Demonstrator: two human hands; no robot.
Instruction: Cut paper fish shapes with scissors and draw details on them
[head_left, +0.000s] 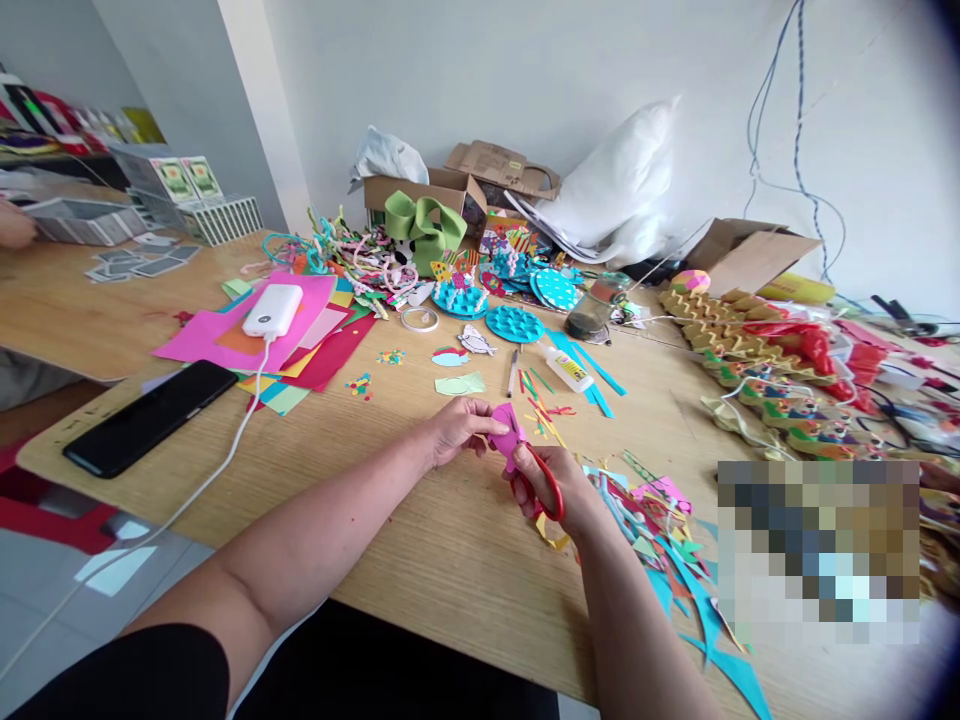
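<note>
My left hand [459, 432] pinches a small piece of pink paper [506, 428] above the wooden table. In my right hand [551, 482] is a pair of red-handled scissors [552, 490], closed in around the handles; the blades are at the pink paper and mostly hidden. Just beyond my hands lie a pale green paper piece [460, 383], a blue and red paper fish [450, 356], a fish cutout [477, 340], a pen [513, 372] and a glue bottle [568, 368]. Thin coloured paper strips [547, 402] are scattered near the bottle.
Left are a black phone [150, 415], a white power bank [272, 311] with a trailing cable, and coloured paper sheets [337, 352]. Paper scraps [660, 520] pile up by my right forearm. Blue decorated discs [514, 324], boxes and stacked egg trays [720, 330] stand farther back.
</note>
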